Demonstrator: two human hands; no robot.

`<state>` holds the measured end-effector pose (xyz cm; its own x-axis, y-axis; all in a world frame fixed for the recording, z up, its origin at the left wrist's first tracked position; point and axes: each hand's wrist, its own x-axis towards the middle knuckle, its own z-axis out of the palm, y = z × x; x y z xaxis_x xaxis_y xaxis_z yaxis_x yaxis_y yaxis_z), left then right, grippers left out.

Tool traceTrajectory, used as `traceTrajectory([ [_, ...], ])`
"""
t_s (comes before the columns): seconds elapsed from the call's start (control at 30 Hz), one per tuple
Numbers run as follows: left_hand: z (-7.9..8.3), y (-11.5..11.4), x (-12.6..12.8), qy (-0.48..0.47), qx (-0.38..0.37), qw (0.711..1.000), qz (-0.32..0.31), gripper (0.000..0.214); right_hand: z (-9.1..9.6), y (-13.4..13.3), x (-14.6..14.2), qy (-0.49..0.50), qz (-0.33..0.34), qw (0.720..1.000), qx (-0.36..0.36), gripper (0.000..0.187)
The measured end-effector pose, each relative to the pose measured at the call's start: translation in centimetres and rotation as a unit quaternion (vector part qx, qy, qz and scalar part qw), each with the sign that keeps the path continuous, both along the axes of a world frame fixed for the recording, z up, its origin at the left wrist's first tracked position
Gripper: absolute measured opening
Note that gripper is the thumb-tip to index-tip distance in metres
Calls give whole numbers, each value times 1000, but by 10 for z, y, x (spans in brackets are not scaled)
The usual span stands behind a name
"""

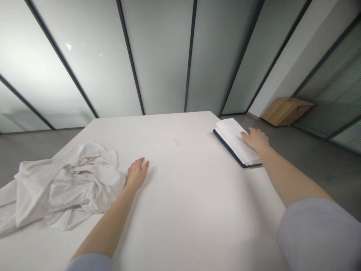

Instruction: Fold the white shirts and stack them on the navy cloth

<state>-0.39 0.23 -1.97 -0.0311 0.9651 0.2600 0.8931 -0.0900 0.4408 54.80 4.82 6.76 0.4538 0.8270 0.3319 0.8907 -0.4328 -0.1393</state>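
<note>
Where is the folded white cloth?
Head view: the folded white cloth lies on the table, far right edge, under the right hand, atop a dark piece.

A folded white cloth (235, 141) lay as a neat, flat rectangle at the far right edge of the white table (183, 195). It was stacked on a dark navy folded piece (229, 149) that showed only as a thin border along its near-left side. The right hand (255, 140) rested palm-down on its top. A crumpled white garment (70, 180) sat in a loose, wrinkled heap at the table's left edge, partly hanging over it, and its right fringe touched the flat left hand (137, 174).
</note>
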Motion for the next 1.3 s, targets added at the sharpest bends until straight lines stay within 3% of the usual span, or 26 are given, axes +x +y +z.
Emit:
traceTrajectory([
  [0.1,3,-1,2,9,-7,1000,-1,45,7,-8,-36,28,37,992,114,49],
  [0.2,7,-4,4,23,-13,1000,-8,43,-5,-12,-90,47,165,968,185,39],
  [0.33,9,-7,6,49,-19,998,-28,42,-43,-17,-169,59,315,940,118,32],
  [0.5,10,-10,7,79,-26,995,-53,42,-82,-24,-227,51,349,936,-9,36],
  [0.63,11,-11,8,92,-37,994,-52,42,-90,-26,-231,48,349,934,-56,36],
  [1.3,9,-11,6,99,-36,992,-63,43,-86,-30,-228,54,360,928,-74,38],
])
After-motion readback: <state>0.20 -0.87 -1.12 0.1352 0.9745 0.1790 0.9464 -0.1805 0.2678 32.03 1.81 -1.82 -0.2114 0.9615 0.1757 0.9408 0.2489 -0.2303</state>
